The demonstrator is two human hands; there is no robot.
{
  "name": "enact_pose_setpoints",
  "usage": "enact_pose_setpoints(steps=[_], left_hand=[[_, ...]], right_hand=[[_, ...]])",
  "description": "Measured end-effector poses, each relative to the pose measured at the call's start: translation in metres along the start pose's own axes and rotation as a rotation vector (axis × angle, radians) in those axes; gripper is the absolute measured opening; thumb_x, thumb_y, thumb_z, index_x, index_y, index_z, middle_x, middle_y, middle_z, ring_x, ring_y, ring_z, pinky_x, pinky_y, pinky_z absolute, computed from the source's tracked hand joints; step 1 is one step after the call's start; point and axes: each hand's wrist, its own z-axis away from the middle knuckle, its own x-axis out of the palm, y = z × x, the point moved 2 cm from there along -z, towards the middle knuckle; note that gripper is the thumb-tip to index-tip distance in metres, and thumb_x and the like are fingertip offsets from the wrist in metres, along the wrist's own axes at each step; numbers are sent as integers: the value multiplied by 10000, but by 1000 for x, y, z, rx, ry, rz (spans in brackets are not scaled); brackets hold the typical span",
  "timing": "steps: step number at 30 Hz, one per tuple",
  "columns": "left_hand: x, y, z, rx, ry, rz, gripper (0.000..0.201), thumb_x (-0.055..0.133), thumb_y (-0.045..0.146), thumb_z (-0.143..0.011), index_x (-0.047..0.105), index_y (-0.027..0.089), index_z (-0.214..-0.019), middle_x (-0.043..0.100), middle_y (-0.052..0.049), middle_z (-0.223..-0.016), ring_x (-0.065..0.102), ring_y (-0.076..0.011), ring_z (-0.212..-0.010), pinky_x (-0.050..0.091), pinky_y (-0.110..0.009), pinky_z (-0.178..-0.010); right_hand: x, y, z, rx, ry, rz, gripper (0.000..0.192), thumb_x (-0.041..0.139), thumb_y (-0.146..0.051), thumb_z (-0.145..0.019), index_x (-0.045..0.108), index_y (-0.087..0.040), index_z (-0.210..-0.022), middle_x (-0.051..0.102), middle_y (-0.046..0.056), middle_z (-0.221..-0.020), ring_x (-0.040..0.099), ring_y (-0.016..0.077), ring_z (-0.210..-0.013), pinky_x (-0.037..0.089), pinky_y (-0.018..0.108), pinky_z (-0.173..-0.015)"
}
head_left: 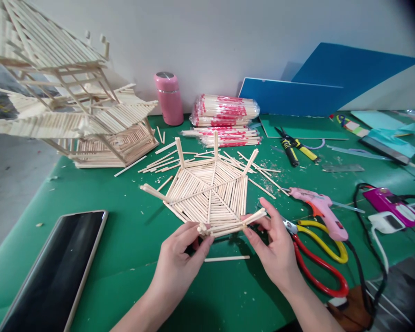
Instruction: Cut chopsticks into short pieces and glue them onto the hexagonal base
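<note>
A hexagonal base of wooden sticks [197, 198] lies on the green table, with short bundled posts rising from its corners. My left hand [181, 253] pinches the near-left corner post of this base between thumb and fingers. At the near-right corner, my right hand [273, 244] has its thumb and fingers closed around the foot of another post [256, 216], its index finger raised. A loose stick [227, 259] lies just in front of the base, between my hands. More loose sticks [162, 161] are scattered behind it.
A pagoda-like stick model [103, 124] stands at left, a phone [55, 272] nearer. Behind are a pink flask [169, 99] and bagged sticks [224, 110]. At right lie pliers [297, 147], a pink glue gun [318, 207], red-and-yellow-handled scissors [320, 274] and a corded power strip [390, 203].
</note>
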Motion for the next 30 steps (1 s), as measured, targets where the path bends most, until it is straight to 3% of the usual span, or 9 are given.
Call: enact_pose_setpoints(steps=[30], left_hand=[[1, -2, 2, -3, -14, 1, 78, 568, 156, -765, 636, 149, -728, 626, -43, -707, 578, -126, -604, 449, -207, -522]], right_hand=[[1, 3, -2, -64, 18, 10, 590, 562, -282, -798, 280, -209, -1311, 630, 51, -908, 594, 186, -908, 449, 364, -865]])
